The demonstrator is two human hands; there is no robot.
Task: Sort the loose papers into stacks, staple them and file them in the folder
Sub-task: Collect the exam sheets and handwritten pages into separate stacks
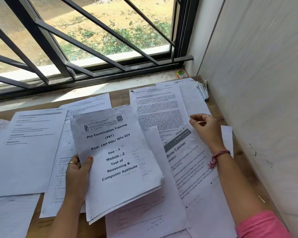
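Head cam: left hand (77, 176) is gripping a stack of papers (117, 162) by its left edge, thumb on top, fingers underneath. Top sheet is reading "Pre Examination Training (PET)", marked "Section 1". Stack is sitting tilted, lifted off the sheets below, corners at the bottom fanning a bit.

Right hand (206, 127) is hovering over the "Mirror Cabinet" sheet (191, 162), fingers loosely curled, thumb and forefinger looking pinched together. Can't tell if it's holding anything. Ring on one finger, thread band on the wrist, pink sleeve (263, 225) at bottom right.

Edges/room: tabletop (120, 97) is running into the window sill at the back and the wall (265, 83) on the right. Loose papers are covering nearly all of it, overlapping; bare wood is showing only in a strip near the window, a strip along the wall, and a gap at lower left. Dense-text page (158, 107) is lying behind the right hand, lined sheet (193, 98) just beside it toward the wall. Left side: printed form sheet (24, 148) lying over others.

Back right corner: stapler (203, 91) is sitting against the wall, touching the paper edge. Small green/red packet (181, 74) is on the sill near it.

Window bars (58, 40) are closing off the back.
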